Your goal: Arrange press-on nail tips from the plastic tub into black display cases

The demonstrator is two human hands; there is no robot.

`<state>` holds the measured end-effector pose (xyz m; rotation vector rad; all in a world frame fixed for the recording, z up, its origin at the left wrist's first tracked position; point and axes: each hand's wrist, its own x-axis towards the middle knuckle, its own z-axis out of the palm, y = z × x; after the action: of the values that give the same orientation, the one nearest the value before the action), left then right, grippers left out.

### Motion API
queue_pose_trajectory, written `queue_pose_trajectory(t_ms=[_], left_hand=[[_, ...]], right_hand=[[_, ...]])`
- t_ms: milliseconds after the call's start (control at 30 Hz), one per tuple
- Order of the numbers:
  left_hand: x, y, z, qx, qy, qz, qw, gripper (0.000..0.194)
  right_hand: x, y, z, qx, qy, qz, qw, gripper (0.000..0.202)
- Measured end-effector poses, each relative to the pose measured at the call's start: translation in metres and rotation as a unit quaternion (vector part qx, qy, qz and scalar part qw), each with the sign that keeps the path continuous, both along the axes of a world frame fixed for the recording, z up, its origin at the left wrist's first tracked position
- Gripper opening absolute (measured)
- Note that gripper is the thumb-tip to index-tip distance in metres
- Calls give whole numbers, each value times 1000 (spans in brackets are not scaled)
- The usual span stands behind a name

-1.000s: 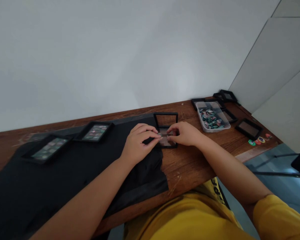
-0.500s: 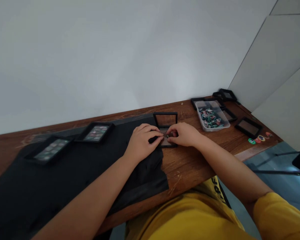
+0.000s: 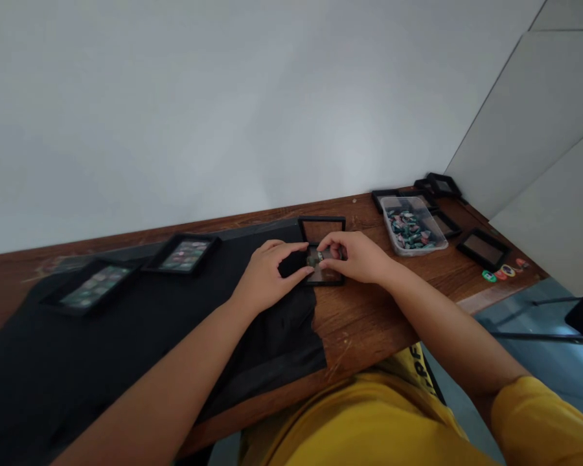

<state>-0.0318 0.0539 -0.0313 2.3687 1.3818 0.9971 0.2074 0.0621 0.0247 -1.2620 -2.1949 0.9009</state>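
- Bracketing the open case (image 3: 328,276) from both sides: left hand (image 3: 266,276), right hand (image 3: 357,257).
- Left thumb and forefinger stand well parted at the case's left edge, perhaps to steady it; no hold seen.
- Right thumb and forefinger sit close about a small stone (image 3: 319,256) over the case; cannot tell whether it is pinched.
- Case lies at the right edge of the cloth (image 3: 140,323), lid (image 3: 322,231) raised, presumably for access.
- Tub (image 3: 420,252) of stones stands near the right hand, likely for easy reach.

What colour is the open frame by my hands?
The open frame is black along its edges; the head view shows it best.
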Motion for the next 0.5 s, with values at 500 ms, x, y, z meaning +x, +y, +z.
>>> queue_pose_trajectory(t_ms=[500], left_hand=[[5,1,-3,-9,41,-15,999,38]], right_hand=[[-3,-2,4,-4,-109,-13,994,18]])
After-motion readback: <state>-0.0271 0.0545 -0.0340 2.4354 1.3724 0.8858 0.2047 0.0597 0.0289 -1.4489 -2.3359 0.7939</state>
